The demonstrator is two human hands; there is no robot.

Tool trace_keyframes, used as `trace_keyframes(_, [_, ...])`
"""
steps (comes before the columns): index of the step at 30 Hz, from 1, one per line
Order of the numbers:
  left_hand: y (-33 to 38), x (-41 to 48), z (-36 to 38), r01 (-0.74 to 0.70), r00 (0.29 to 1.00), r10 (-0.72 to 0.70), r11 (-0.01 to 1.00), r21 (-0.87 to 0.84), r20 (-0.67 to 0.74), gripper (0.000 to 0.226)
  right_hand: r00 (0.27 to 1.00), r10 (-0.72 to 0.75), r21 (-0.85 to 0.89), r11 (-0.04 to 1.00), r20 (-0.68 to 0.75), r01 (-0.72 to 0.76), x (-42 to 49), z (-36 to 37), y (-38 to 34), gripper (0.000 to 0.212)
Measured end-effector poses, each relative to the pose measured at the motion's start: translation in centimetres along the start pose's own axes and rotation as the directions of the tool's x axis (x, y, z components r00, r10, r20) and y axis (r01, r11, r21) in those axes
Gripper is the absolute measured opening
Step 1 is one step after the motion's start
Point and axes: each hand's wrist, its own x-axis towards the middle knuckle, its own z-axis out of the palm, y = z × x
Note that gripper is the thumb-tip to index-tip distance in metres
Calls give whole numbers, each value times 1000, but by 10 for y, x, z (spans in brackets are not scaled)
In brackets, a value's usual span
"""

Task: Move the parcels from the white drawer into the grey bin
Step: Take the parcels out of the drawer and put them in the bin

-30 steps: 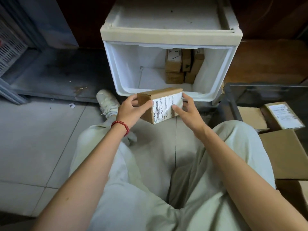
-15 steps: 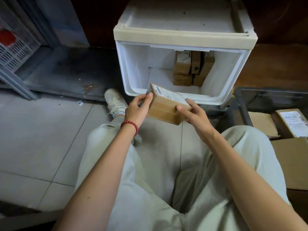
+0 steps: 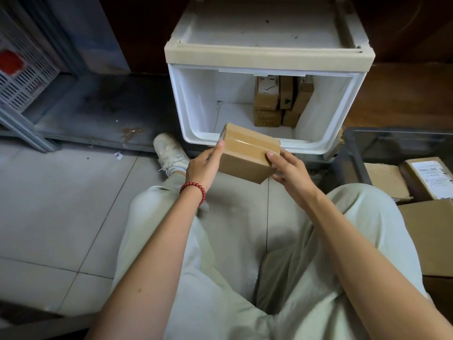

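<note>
Two hands on one parcel (image 3: 247, 153), held above the floor tiles (image 3: 61, 204) between the knees, just in front of the white drawer (image 3: 175, 94) and clear of its front rim. Left hand (image 3: 203, 165) pinches the left end, thumb up on the top edge. Right hand (image 3: 289, 168) grips the right end, fingers (image 3: 270, 155) curled round the corner. Taped face up, box tilted, no label in sight.

Read: carry step, mid-transfer. Parcel is out of the drawer, not yet at the grey bin (image 3: 353, 153), which sits to the person's right beside the right knee.

Next move, my guess: swing right over the bin's dark rim and set down flat. At least two binned parcels (image 3: 384, 180) are already there, so aim for a gap or stack on top. Box looks small and rigid, so one hand would probably do.

Further back, remaining parcels (image 3: 274, 101) sit stacked at the drawer's rear right corner. Five or so, exact count unclear. Several more trips needed.
</note>
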Motion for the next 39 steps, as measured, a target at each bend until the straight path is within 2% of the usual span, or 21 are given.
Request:
trace_keyframes(2, [2,-2,0,21,1000,-20,998,-59,19,43,1000,1,12,1000,4,-1,0,1,0,46])
trace_keyframes(5, [2,-1,0,39,999,-37,983,-177,18,38,997,29,65,998,-68,-25,1,3,1,61])
trace_keyframes(10, [3,-1,1,14,1000,-19,970,-244,-19,31,994,35,-5,999,-107,-36,1,3,0,52])
trace_keyframes(15, [2,1,-1,-38,998,23,969,-244,-66,13,998,33,-56,998,-54,-36,-1,4,-1,51])
trace_keyframes(20, [-1,4,-2,-71,997,64,970,-233,-37,28,999,36,-72,997,30,-34,-4,3,-2,35])
trace_keyframes(21, [0,4,-1,-69,998,65,968,-243,-27,30,999,40,-79,996,36,-37,-4,3,-1,36])
trace_keyframes(24, [2,2,-1,-78,997,77,960,-267,-17,34,998,53,-98,994,36,-49,-4,5,1,58])
trace_keyframes(28, [3,0,-1,-87,996,90,955,-284,-2,38,999,43,-128,991,16,-41,-5,7,2,69])
trace_keyframes(34, [1,0,0,-72,995,92,940,-333,46,38,1000,28,-142,990,-4,-28,-2,6,2,68])
trace_keyframes(39, [4,2,5,-183,981,192,948,-260,8,40,998,-32,-132,991,-54,25,-1,2,0,64])
